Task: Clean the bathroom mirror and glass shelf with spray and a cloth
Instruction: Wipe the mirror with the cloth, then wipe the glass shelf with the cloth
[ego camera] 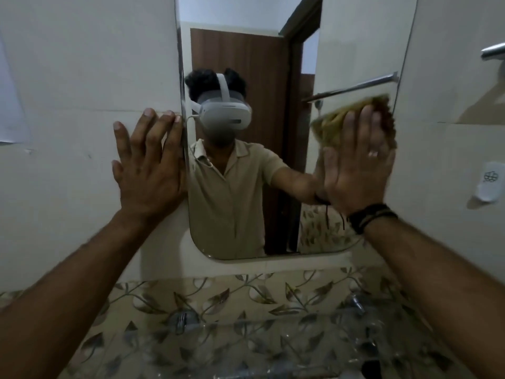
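A tall mirror (259,236) with rounded lower corners hangs on the pale tiled wall ahead. My right hand (360,165) lies flat on the mirror's right side, pressing a yellow and maroon cloth (328,124) against the glass; the cloth is blurred. My left hand (149,165) rests flat and open on the wall beside the mirror's left edge, fingertips touching that edge. The glass shelf (246,340) runs below the mirror, transparent over leaf-patterned tiles. No spray bottle is in view.
A metal towel bar (492,50) sticks out at the upper right. A white holder (489,184) is fixed to the wall on the right. Metal shelf brackets (181,318) show under the glass. The mirror reflects a person and a brown door.
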The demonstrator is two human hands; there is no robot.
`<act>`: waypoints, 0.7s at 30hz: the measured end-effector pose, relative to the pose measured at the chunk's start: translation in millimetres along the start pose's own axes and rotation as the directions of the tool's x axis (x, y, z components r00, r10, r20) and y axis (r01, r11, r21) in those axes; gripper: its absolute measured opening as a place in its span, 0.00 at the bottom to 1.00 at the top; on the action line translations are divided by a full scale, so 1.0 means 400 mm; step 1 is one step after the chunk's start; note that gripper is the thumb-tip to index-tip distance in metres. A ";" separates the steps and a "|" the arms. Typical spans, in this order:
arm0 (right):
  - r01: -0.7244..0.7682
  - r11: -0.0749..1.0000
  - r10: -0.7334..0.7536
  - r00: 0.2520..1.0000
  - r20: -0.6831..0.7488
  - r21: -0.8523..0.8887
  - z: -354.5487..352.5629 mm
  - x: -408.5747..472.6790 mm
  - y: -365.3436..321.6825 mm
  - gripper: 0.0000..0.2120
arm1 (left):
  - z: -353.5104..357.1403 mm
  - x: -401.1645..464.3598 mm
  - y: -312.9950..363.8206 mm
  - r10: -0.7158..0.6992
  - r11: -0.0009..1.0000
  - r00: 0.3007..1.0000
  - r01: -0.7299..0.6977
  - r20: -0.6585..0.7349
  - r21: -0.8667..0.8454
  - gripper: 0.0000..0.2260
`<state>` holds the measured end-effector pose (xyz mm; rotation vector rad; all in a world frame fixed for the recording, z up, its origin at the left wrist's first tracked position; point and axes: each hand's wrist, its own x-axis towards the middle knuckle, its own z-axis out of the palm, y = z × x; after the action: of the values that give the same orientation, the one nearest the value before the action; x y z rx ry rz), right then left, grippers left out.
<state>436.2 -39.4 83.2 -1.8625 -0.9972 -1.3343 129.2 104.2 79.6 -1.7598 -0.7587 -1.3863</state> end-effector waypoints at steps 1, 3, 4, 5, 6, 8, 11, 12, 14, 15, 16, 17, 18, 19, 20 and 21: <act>-0.116 0.993 0.117 0.992 -0.042 0.026 -0.005 0.040 -0.032 0.32 | 0.001 -0.002 0.001 -0.001 1.000 1.000 0.001 -0.005 0.000 0.26; -0.240 0.968 0.247 0.959 -0.135 0.072 0.012 0.082 -0.106 0.31 | 0.002 0.000 0.003 -0.008 1.000 1.000 0.008 -0.010 -0.001 0.24; -0.236 0.968 0.247 0.957 -0.154 0.091 0.014 0.074 -0.141 0.30 | -0.002 -0.005 0.001 -0.013 1.000 1.000 0.013 -0.004 0.001 0.24; -0.188 0.976 0.203 0.966 -0.158 0.105 0.009 0.055 -0.168 0.30 | -0.004 -0.002 0.003 -0.016 1.000 1.000 0.016 -0.005 0.007 0.23; -0.097 0.988 0.112 0.986 -0.125 0.119 0.002 0.019 -0.190 0.29 | -0.008 -0.002 0.003 -0.018 1.000 1.000 0.018 0.003 0.020 0.23; 0.124 0.984 -0.120 0.992 -0.040 0.130 -0.021 -0.082 -0.218 0.28 | -0.011 0.002 0.006 -0.011 1.000 0.999 0.010 0.033 0.026 0.23; 0.279 0.930 -0.291 0.957 0.017 0.238 -0.058 -0.198 -0.248 0.24 | -0.023 0.004 -0.002 0.017 1.000 0.994 -0.018 0.107 0.012 0.23; 0.294 0.907 -0.313 0.950 0.015 0.302 -0.071 -0.224 -0.260 0.23 | -0.030 -0.008 -0.009 0.035 0.999 0.991 -0.037 0.131 0.011 0.23; 0.317 0.839 -0.366 0.930 0.029 0.441 -0.098 -0.265 -0.276 0.20 | -0.038 -0.059 -0.023 0.124 0.992 0.980 -0.125 0.159 0.000 0.23; 0.317 0.810 -0.394 0.917 0.058 0.493 -0.114 -0.291 -0.287 0.19 | -0.042 -0.102 -0.030 0.183 0.983 0.969 -0.183 0.163 -0.012 0.23; 0.295 0.791 -0.417 0.901 0.119 0.536 -0.135 -0.322 -0.297 0.19 | -0.043 -0.150 -0.035 0.239 0.971 0.957 -0.238 0.167 -0.023 0.23; 0.252 0.784 -0.436 0.874 0.214 0.568 -0.156 -0.367 -0.316 0.19 | -0.050 -0.203 -0.045 0.282 0.959 0.943 -0.280 0.179 -0.035 0.22; 0.205 0.784 -0.467 0.816 0.339 0.586 -0.178 -0.417 -0.337 0.20 | -0.055 -0.251 -0.054 0.312 0.950 0.928 -0.308 0.204 -0.050 0.22; 0.184 0.790 -0.519 0.708 0.479 0.585 -0.196 -0.478 -0.368 0.21 | -0.066 -0.292 -0.070 0.334 0.942 0.911 -0.329 0.243 -0.064 0.22; 0.222 0.791 -0.577 0.580 0.575 0.570 -0.210 -0.544 -0.399 0.22 | -0.077 -0.323 -0.084 0.355 0.934 0.891 -0.348 0.283 -0.076 0.23; 0.279 0.778 -0.621 0.477 0.621 0.564 -0.223 -0.611 -0.432 0.23 | -0.088 -0.345 -0.099 0.374 0.927 0.869 -0.366 0.324 -0.088 0.23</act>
<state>196.9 -77.3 -113.9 -1.9114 -2.1963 -0.3744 46.0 95.8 -42.2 -2.0623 -0.5365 -0.8520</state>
